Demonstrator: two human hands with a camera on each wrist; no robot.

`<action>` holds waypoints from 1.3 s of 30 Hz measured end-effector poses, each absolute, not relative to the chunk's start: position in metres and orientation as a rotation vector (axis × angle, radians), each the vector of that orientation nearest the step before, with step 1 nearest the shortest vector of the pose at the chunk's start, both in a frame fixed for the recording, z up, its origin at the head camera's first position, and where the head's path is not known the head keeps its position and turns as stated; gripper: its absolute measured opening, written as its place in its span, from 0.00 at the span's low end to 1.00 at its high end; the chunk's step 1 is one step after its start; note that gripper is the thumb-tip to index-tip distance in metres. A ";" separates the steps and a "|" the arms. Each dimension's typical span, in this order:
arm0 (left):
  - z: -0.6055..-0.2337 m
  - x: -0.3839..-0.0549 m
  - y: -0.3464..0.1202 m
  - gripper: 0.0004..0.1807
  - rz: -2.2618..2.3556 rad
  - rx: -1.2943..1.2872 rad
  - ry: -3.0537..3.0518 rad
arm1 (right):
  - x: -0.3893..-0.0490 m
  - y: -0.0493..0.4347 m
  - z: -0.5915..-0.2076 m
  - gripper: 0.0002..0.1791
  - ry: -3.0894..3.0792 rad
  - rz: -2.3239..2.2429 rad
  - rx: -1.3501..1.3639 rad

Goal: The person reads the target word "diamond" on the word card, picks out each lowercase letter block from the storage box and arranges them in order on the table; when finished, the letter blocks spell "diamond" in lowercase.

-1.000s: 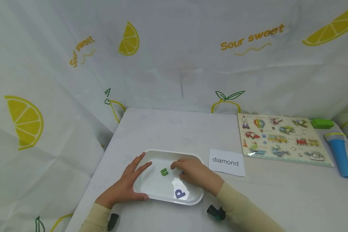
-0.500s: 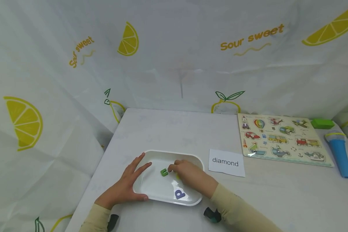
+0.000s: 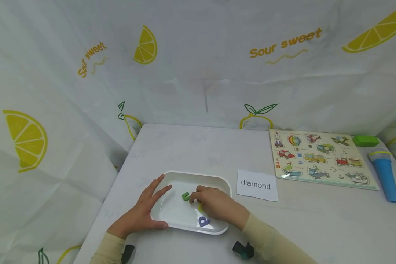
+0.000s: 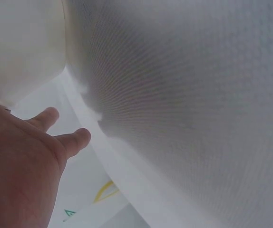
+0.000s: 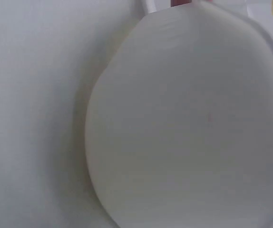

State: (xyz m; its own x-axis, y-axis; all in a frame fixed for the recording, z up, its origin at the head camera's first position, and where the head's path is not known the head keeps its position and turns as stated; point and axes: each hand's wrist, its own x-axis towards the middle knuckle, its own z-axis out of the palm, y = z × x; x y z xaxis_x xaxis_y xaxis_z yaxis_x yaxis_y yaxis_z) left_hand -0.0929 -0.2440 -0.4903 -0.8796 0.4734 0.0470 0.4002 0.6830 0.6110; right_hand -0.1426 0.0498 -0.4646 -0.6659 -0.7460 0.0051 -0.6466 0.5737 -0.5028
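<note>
Currently, left grip (image 3: 147, 208): spread, at white tray's (image 3: 171, 212) nine o'clock
Right grip (image 3: 214, 202): curled; cannot tell if pinching
Green letter (image 3: 186, 197): its nine o'clock

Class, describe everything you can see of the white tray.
The white tray is a shallow, glossy oblong, perhaps plastic, with rounded corners. It sits upright on the table, holding a green letter, a purple letter and a yellow piece. The left hand rests at its left end; the right hand is inside it.

Has left forearm (image 3: 108, 249) and right forearm (image 3: 274, 240), both beige-sleeved, angled inward. Spreads left hand (image 3: 143, 212), with thumb (image 3: 159, 224) well apart from extended fingers (image 3: 163, 192); holds right hand (image 3: 214, 203) back upward, with fingers curled.
</note>
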 end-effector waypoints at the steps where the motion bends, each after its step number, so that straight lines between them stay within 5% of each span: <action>1: -0.491 -0.093 -0.244 0.59 0.967 0.721 2.775 | -0.142 0.051 -0.464 0.17 2.585 -0.751 -1.185; 9: -0.492 -0.093 -0.245 0.59 0.971 0.751 2.789 | -0.136 0.086 -0.442 0.19 2.450 -1.231 -1.243; 17: -0.495 -0.094 -0.248 0.60 0.956 0.764 2.808 | -0.128 0.157 -0.425 0.22 2.601 -1.383 -0.960; 27: -0.494 -0.094 -0.247 0.59 0.961 0.727 2.785 | -0.113 0.206 -0.468 0.18 2.736 -1.188 -0.559; 39: -0.491 -0.094 -0.246 0.59 0.974 0.767 2.772 | -0.107 0.197 -0.496 0.19 2.892 -1.060 -0.564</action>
State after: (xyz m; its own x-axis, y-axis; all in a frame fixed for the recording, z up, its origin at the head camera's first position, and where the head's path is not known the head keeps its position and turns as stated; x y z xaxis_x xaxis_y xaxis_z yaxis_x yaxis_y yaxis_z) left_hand -0.0944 -0.2459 -0.4907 -0.8674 0.4931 0.0663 0.4262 0.6676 0.6105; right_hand -0.1069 0.1970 -0.4964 -0.9350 -0.3362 0.1130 -0.3296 0.7058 -0.6271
